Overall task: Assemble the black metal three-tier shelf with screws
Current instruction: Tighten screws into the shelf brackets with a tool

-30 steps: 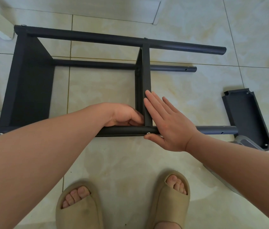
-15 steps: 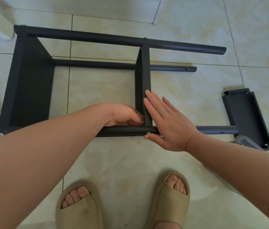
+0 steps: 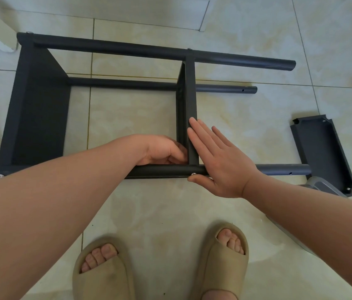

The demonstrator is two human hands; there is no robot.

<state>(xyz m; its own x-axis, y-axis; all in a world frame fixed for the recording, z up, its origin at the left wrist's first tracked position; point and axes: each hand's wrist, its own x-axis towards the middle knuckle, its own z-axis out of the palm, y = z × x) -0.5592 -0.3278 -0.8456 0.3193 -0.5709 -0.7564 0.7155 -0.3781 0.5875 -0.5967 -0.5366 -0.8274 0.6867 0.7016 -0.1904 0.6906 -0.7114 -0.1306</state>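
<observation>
At near pole, right hand flat against middle shelf; left hand curled, hold impossible to tell. Risk: shelf shifting off screw from uneven pressing.

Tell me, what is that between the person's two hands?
The head view shows the black middle shelf panel, on edge, between the left hand and the flat right hand touching it.

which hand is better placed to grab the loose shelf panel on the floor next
Right, probably. The loose shelf panel lies at the frame's right end, and the right hand rests flat and open. The left hand is curled inside the frame at the middle shelf.
</observation>
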